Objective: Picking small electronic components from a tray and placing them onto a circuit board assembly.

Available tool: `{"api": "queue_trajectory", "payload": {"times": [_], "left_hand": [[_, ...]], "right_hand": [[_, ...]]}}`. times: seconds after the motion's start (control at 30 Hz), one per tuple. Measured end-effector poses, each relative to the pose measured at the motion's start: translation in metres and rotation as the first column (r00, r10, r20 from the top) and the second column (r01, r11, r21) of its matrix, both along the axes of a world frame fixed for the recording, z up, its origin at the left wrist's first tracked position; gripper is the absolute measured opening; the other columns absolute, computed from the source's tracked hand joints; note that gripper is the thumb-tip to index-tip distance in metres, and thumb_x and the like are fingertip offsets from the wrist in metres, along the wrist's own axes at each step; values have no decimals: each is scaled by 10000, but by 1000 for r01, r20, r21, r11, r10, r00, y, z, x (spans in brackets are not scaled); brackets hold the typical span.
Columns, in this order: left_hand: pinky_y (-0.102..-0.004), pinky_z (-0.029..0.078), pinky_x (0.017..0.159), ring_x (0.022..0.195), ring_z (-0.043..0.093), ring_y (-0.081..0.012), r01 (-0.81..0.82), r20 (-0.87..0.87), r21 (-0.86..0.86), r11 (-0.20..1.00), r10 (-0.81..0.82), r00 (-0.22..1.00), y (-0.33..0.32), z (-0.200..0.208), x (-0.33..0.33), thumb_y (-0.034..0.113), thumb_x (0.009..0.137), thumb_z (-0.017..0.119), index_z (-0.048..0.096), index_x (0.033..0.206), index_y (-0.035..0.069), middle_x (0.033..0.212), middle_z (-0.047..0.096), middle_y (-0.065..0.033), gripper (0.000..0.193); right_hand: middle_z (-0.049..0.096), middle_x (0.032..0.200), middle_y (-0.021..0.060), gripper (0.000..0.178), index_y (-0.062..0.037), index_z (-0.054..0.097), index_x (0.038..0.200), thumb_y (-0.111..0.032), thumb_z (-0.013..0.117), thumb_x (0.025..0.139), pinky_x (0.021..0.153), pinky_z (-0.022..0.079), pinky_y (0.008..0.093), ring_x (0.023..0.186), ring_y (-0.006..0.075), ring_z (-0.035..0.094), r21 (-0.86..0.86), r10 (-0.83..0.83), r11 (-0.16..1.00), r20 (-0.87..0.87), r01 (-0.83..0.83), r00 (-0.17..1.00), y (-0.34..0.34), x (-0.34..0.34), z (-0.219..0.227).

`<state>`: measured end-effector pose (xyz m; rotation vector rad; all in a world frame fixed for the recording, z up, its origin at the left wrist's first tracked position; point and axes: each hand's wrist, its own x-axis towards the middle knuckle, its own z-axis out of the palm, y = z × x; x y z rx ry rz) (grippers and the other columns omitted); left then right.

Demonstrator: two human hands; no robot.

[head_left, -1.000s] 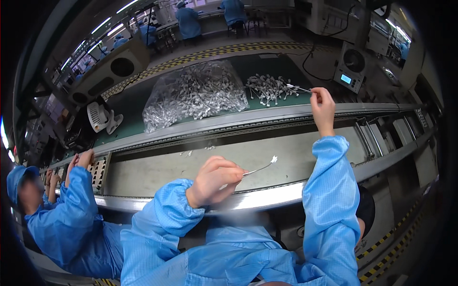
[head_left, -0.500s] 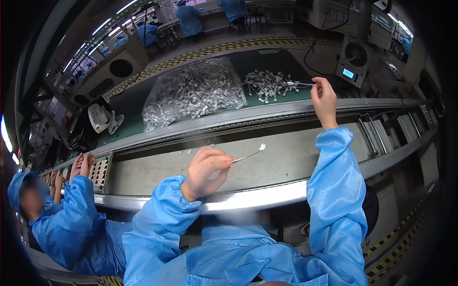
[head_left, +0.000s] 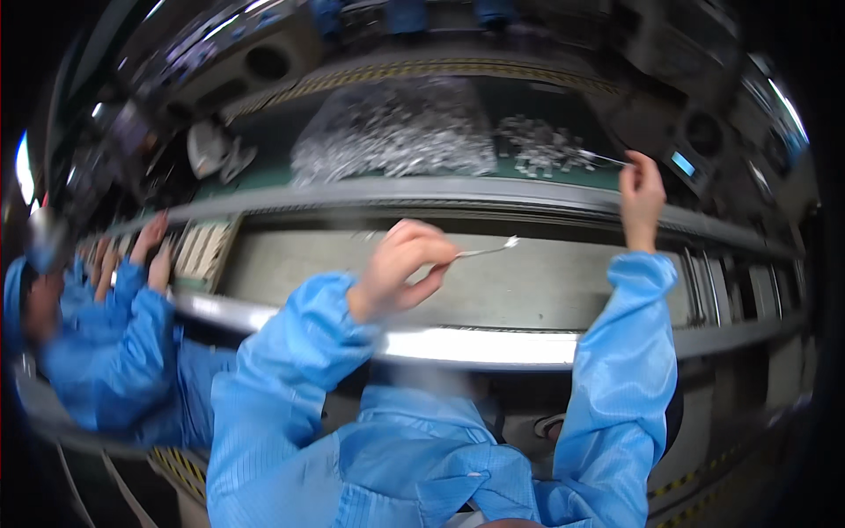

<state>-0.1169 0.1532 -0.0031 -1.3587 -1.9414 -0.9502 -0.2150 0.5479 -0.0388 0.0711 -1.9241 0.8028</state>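
My left hand [head_left: 407, 266] is over the conveyor line, thumb and fingers pinched on a short thin cable [head_left: 482, 253]. The cable's small white connector end points right, away from the fingers. My right hand [head_left: 643, 192] reaches past the far rail, its fingertips closed on another short cable [head_left: 607, 159] by one end. That cable's white end lies at the right edge of a loose pile of white-ended cables [head_left: 537, 143] on the green bench. Blur hides the finer detail of both cables.
A large clear plastic bag of similar cables [head_left: 396, 132] lies left of the pile. Metal rails [head_left: 475, 346] border the line. A co-worker's hands [head_left: 157, 246] are near a slotted tray [head_left: 204, 251] at left. A white fan [head_left: 211, 150] and a device with a lit display [head_left: 683, 164] stand beyond.
The whole view has shifted and blurred, with the bench now further right and higher. Both hands keep their cables; the right stays beside the pile. The co-worker's hands have moved apart.
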Motion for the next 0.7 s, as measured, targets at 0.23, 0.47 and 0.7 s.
{"api": "queue_trajectory", "payload": {"times": [0.23,0.47,0.7], "left_hand": [[-380,498,794,928,652,-246,-224,-332,158,962,266,905,-27,15,24,-107,704,720,664,990,73,1011,723,-73,342],[-326,538,778,862,701,-215,-808,251,287,515,773,582,-178,22,42,92,1006,537,570,1031,-4,969,731,-147,104],[-543,473,789,913,653,-442,-905,44,-375,-200,972,-233,-286,-21,6,232,981,495,551,1036,112,932,711,-201,143]], "right_hand": [[635,852,26,229,-63,659,1163,-135,618,949,689,485,257,721,96,568,-43,1,999,64,2,998,35,-12,-15],[633,867,11,218,-53,657,1155,-130,615,955,682,479,244,734,87,559,-94,74,993,66,-67,995,13,-17,-22],[628,850,-1,140,-40,679,1054,-110,610,954,664,457,225,726,78,545,-22,48,999,94,-46,994,5,5,-13]]}}
